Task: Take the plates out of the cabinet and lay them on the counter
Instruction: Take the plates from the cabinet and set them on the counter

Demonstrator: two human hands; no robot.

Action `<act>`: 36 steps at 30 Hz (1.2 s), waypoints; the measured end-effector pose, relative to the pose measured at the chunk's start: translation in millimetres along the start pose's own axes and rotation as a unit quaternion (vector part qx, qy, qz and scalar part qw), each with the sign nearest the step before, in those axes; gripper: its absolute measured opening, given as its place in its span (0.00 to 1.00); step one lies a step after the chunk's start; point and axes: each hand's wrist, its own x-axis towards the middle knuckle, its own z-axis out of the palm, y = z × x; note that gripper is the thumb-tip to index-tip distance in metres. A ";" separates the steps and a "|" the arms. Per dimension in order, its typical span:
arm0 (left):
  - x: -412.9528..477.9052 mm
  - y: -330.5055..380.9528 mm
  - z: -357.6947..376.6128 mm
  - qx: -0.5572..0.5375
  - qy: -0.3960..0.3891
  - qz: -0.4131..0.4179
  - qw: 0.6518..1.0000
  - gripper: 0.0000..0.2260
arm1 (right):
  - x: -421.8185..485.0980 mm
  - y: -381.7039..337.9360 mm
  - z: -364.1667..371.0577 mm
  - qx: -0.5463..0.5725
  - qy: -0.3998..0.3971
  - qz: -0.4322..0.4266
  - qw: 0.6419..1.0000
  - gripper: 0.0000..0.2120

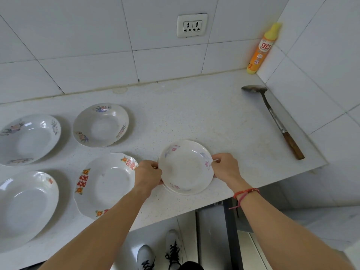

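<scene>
Head camera view looking down: a small white plate with faint pink and blue flowers (185,167) is held over the near edge of a pale speckled counter (194,114), right of centre. It is pinched at its left rim by the left hand (148,173) and at its right rim by the right hand (226,168), with thumbs on top and fingers curled beneath. A second rim seems to show just under its near-left edge. Whether it rests on the counter cannot be told. Just to its left, a scalloped plate with red characters (105,184) is laid flat. Farther back, a deep floral plate (101,124) is set, and at the far left, another floral plate (27,138). At the near left, a mostly plain white plate (25,209) is cut off by the picture edge. A red string bracelet (245,192) is worn on the right wrist. Along the counter's right side a metal spatula with a wooden handle (272,117) is laid against the tiled wall. In the far right corner an orange and yellow bottle (262,49) is stood upright. A double wall socket (191,25) is mounted on the far tiles.
</scene>
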 end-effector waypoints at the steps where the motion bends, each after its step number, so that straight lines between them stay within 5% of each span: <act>1: -0.4 -0.1 0.4 0.001 -0.001 0.000 1.000 0.11 | -1.4 -1.4 -0.7 -0.001 -0.002 0.002 1.000 0.10; 24: 113.0 91.8 -34.8 -0.002 0.077 0.089 0.993 0.16 | 119.0 -88.8 6.2 0.071 0.027 -0.032 0.997 0.17; 36: 182.3 84.7 -28.4 0.031 0.113 0.084 0.989 0.13 | 182.7 -107.6 33.2 0.045 -0.004 -0.065 0.997 0.09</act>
